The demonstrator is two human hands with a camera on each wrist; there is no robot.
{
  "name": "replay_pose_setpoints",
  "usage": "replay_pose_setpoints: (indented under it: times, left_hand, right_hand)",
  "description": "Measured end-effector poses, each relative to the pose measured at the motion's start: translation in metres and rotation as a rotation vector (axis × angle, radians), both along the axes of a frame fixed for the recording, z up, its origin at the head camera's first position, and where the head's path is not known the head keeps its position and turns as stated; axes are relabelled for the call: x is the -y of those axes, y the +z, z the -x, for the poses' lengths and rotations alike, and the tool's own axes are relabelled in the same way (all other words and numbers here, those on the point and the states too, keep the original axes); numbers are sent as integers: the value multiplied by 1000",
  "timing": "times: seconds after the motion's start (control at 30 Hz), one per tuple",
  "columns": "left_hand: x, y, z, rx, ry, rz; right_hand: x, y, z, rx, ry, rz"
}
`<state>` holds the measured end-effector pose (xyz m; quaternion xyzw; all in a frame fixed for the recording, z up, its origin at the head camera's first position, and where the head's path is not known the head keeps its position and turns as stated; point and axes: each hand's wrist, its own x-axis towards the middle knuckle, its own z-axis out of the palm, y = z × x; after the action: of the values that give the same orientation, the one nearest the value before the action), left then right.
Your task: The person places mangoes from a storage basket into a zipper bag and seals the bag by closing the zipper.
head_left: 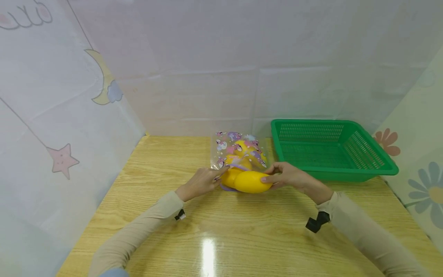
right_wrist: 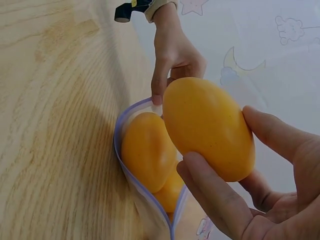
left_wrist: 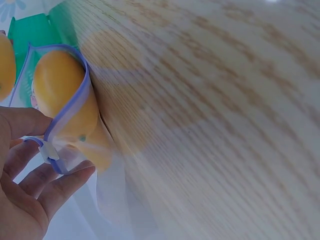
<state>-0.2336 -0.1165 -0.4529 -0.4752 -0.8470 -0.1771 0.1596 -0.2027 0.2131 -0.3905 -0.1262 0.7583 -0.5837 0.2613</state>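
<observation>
My right hand (head_left: 292,177) grips a yellow mango (head_left: 254,182) between thumb and fingers, over the mouth of a clear zip bag (head_left: 221,145) printed with cartoon figures. The bag lies on the table with its purple-edged mouth spread towards me. My left hand (head_left: 201,182) pinches the rim at the left end, by the white slider (left_wrist: 48,151). Several yellow mangoes are inside; one mango (right_wrist: 147,150) lies just within the opening, apart from the held one in the right wrist view. The printed film partly hides those deeper in.
A green slotted plastic basket (head_left: 332,169) stands at the back right, beside the bag. The wood-grain table (head_left: 242,231) meets a pale printed cloth backdrop (head_left: 194,92) behind and at both sides.
</observation>
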Motion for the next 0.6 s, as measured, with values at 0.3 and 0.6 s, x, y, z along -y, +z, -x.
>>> replay_pose_setpoints:
  times: [0.3, 0.6]
  left_hand:
    - [0, 2, 0, 36, 9, 7]
    - [0, 2, -1, 24, -1, -2]
  right_hand:
    - [8, -8, -2, -5, 5, -5]
    - [15, -13, -8, 21, 15, 28]
